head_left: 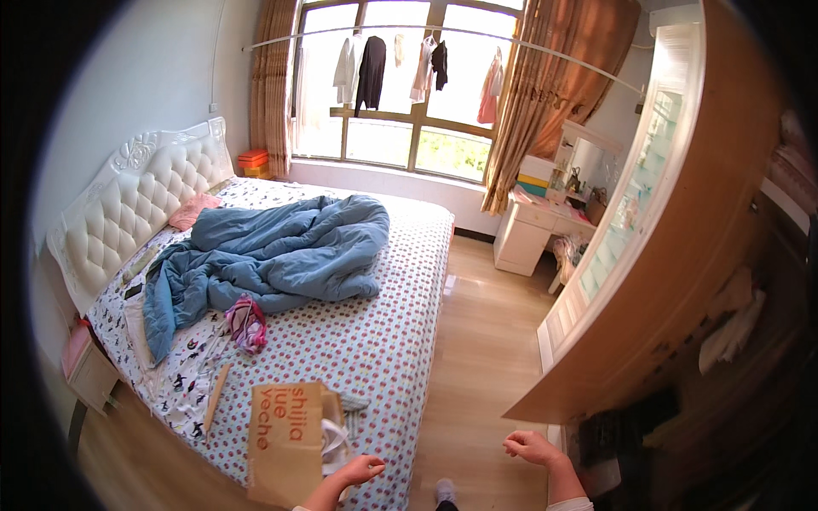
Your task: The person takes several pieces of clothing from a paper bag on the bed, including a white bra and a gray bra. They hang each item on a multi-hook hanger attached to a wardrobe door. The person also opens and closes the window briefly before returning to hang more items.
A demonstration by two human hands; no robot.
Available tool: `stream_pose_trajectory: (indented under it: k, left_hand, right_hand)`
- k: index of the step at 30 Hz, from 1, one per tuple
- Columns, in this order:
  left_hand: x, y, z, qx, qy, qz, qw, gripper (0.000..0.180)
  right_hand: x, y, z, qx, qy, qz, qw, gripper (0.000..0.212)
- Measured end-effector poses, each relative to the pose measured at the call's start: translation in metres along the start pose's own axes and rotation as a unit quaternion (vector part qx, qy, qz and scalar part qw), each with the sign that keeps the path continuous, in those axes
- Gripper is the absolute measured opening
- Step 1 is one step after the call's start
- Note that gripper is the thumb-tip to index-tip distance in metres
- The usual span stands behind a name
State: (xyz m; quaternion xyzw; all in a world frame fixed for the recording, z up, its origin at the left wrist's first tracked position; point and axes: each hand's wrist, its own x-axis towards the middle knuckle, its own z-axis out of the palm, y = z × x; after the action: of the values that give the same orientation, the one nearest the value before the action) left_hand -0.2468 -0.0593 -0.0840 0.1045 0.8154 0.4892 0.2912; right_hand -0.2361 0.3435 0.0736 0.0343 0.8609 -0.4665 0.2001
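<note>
My left hand [361, 468] is loosely closed with no object showing in it, in front of the bed's near right corner. Just left of it, a brown paper bag [281, 464] with red lettering lies on the bed, its opening to the right. White cloth [334, 443] shows at that opening, and a grey striped cloth [354, 404] lies beside it. My right hand [530, 447] hangs over the floor near the wardrobe's bottom edge, its fingers curled in with nothing visible in them. It is apart from the open wardrobe door [630, 281].
A rumpled blue quilt [281, 247] and a pink-purple cloth [246, 324] lie on the patterned bed [341, 341]. Wood floor [477, 341] runs between bed and wardrobe. A white dressing table [521, 238] stands by the window. Dark wardrobe contents [630, 426] sit at right.
</note>
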Motion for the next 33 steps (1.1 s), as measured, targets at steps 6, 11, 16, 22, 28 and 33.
stream_pose_trajectory:
  k: [6,11,16,22,28,33]
  left_hand:
    - [0.127,0.074,0.003,0.001,0.005,-0.022,1.000,0.032]
    - [0.205,0.141,-0.011,-0.027,-0.025,-0.043,0.998,0.033]
    - [0.234,0.143,-0.050,0.005,0.029,-0.104,0.994,0.038]
    - [0.316,0.129,-0.112,-0.018,0.005,-0.182,0.983,0.041]
    - [0.465,0.194,-0.197,0.031,0.061,-0.140,0.988,0.033]
    - [0.615,0.284,-0.239,0.077,-0.004,0.049,0.996,0.031]
  right_hand:
    - [0.125,0.021,-0.095,-0.051,-0.029,-0.018,0.998,0.025]
    - [0.208,0.027,-0.149,-0.019,-0.023,-0.039,0.999,0.026]
    - [0.293,0.020,-0.161,-0.038,-0.069,-0.095,0.992,0.028]
    - [0.389,0.005,-0.192,-0.027,-0.094,-0.120,0.988,0.027]
    - [0.473,-0.017,-0.282,-0.025,-0.020,-0.079,0.996,0.027]
    - [0.532,-0.021,-0.359,-0.016,0.069,-0.044,0.997,0.024]
